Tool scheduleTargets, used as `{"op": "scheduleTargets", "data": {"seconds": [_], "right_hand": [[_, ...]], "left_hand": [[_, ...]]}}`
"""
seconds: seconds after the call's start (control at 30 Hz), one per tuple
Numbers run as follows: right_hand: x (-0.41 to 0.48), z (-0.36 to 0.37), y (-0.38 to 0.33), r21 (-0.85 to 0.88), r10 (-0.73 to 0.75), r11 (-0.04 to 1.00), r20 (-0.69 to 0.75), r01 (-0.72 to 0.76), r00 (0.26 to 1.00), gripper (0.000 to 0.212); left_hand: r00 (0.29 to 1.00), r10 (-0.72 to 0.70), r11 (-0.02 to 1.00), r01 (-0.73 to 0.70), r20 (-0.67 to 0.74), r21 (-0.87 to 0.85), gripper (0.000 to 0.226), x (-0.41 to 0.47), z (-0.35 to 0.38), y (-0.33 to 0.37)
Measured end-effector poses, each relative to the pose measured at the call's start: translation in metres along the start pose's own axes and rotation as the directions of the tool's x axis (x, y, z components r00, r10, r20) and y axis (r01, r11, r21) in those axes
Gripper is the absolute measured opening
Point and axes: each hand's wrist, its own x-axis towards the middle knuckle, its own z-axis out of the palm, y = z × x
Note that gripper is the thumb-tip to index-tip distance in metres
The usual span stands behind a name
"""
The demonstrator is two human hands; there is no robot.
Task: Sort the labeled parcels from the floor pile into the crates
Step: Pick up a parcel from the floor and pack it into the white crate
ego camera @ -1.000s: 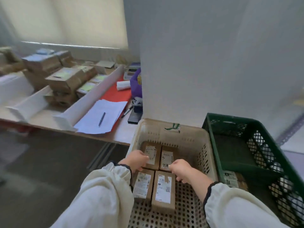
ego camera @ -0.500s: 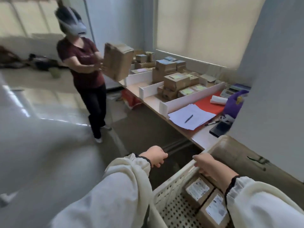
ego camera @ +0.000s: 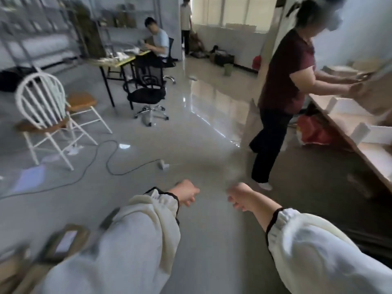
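Note:
Both my hands hang over bare grey floor and hold nothing. My left hand (ego camera: pixel 186 193) has loosely curled fingers, and my right hand (ego camera: pixel 239 196) is loosely curled too, a little to its right. Brown labeled parcels (ego camera: pixel 63 242) lie blurred on the floor at the bottom left, partly hidden behind my left sleeve. The crates are out of view.
A person in a dark red shirt (ego camera: pixel 282 98) stands at the long table (ego camera: pixel 360 132) on the right, handling boxes. A white chair (ego camera: pixel 48 115), a black office chair (ego camera: pixel 148 94) and a cable (ego camera: pixel 101 160) are on the floor ahead. Another person sits at a far desk (ego camera: pixel 118 60).
My view has swung left, away from the beige crate with its parcels. Both hands have left the crate and now hang over the floor. The floor pile has come into view at bottom left.

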Motion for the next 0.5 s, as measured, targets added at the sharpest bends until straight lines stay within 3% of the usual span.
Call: {"op": "scheduleTargets", "data": {"seconds": [0.17,0.3,0.4,0.5], "right_hand": [[0.006,0.147,-0.112,-0.165,-0.135,0.971,0.229,0.175,0.964,0.014],[0.000,0.256,-0.172,-0.277,-0.169,0.914,0.403,0.296,0.899,0.015],[-0.001,0.316,-0.197,-0.352,-0.152,0.861,0.513,0.368,0.845,0.011],[0.011,0.361,-0.213,-0.430,-0.115,0.794,0.586,0.429,0.802,0.012]], "left_hand": [[0.964,-0.240,0.960,0.219,-0.116,-0.174,0.030,-0.024,-0.096,-0.158],[0.858,-0.416,0.900,0.339,-0.302,-0.275,0.019,-0.057,-0.144,-0.263],[0.816,-0.497,0.846,0.379,-0.295,-0.376,0.018,-0.073,-0.155,-0.314],[0.749,-0.611,0.715,0.383,-0.256,-0.586,0.023,-0.075,-0.158,-0.361]]}}
